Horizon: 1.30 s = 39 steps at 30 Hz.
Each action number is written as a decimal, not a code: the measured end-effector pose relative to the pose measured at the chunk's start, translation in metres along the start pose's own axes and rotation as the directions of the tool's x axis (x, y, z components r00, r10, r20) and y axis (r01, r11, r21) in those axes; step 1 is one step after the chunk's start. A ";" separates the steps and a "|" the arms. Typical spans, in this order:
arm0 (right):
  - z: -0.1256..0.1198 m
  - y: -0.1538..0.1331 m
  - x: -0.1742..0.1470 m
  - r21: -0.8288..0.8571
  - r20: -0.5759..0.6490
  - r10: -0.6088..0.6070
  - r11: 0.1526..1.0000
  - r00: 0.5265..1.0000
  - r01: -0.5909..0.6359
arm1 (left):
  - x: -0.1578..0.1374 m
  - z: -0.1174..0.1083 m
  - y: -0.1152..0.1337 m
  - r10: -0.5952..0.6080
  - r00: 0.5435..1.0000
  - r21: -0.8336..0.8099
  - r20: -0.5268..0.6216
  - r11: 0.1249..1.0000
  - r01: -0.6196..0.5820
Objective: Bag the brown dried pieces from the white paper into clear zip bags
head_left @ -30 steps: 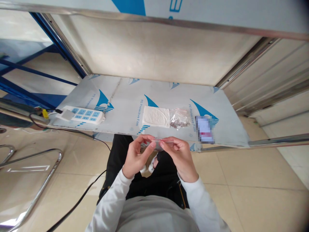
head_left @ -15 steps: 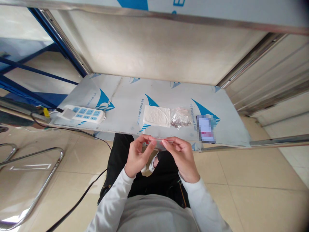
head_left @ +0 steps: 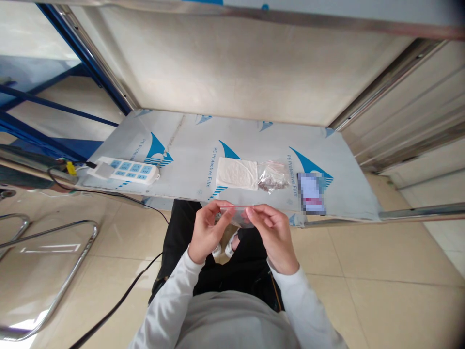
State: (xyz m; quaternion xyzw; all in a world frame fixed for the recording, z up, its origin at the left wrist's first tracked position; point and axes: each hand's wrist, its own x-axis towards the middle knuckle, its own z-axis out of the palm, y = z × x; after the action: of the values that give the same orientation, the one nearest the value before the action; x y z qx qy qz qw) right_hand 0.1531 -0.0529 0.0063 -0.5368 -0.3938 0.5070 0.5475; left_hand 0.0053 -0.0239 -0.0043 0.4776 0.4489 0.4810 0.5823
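Left hand (head_left: 211, 232) and right hand (head_left: 274, 237) pinching one clear red-edged plastic bag (head_left: 240, 220) just off grey film-covered counter's (head_left: 254, 138) near side; best tensioning evenly. Lying left to right: one white plastic power strip (head_left: 143, 177), one white square pad (head_left: 237, 173), one crinkled clear plastic packet (head_left: 272, 177), one flat rectangular phone (head_left: 311, 194).

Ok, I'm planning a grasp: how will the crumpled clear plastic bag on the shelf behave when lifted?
The crumpled clear plastic bag is probably floppy, given its creased film. Dark contents along its near side may shift; the shiny surface could slip.
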 end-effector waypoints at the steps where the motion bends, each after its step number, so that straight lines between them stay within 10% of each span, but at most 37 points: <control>1: 0.000 0.000 0.000 -0.007 -0.001 -0.010 1.000 1.000 0.010 | 0.000 0.001 0.000 -0.017 1.000 0.000 0.024 1.000 0.017; 20: 0.007 0.008 0.011 -0.034 -0.020 -0.060 0.998 0.998 0.059 | 0.019 0.010 -0.007 0.098 0.995 0.139 -0.015 0.986 -0.095; 29: -0.011 0.013 0.021 -0.648 -0.137 -0.415 0.725 0.899 0.236 | 0.032 0.035 -0.027 0.017 0.997 0.026 0.076 0.999 -0.019; 39: -0.091 0.055 0.045 -0.637 -0.448 -0.419 0.769 0.790 0.047 | 0.147 0.130 -0.076 0.029 0.997 0.375 0.069 0.925 -0.053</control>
State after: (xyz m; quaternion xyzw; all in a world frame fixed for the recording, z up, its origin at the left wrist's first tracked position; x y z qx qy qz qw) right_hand 0.2422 -0.0307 -0.0633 -0.7497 -0.4180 0.0981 0.5036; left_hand 0.1628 0.0996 -0.0702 0.6045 0.5043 0.3830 0.4833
